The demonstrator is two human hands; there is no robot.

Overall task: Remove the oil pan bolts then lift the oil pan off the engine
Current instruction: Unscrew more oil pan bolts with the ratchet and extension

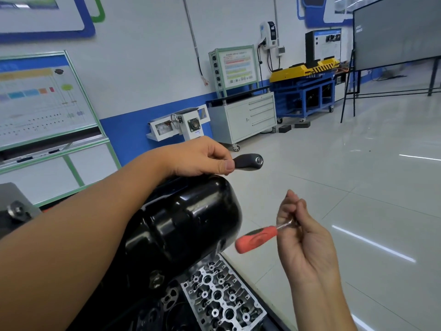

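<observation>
1. Left hand (202, 156): grip clamped on a black-handled tool (248, 160), thumb and curled fingers pinching its near end; the metal-capped far end pokes out toward 3 o'clock. The forearm crosses over the top of the oil pan.
2. Right hand (303, 237): palm up, fingers curled round the shiny shaft of a red-handled tool (256, 238). The handle hangs free toward 9 o'clock, just beside the pan's rounded end. What tip it carries is hidden in the fingers.
3. Oil pan (188, 218): glossy black, bulging, at frame centre, directly under the left hand and at 9 o'clock of the right. Looks still seated on the engine; no bolts can be made out from here.
4. Handling, judged: painted sheet metal, stiff, moderately heavy for its bulk, and slick. The domed face offers no purchase. Best taken with both hands under the flange rim on opposite sides, once tools are set down. May stick on its seal; residual oil inside is possible, so keep it level.
5. Containers: the pan is the only one; its inside is not visible.
6. Cylinder head (222, 295), bare aluminium, lies at 6 o'clock below the pan.
</observation>
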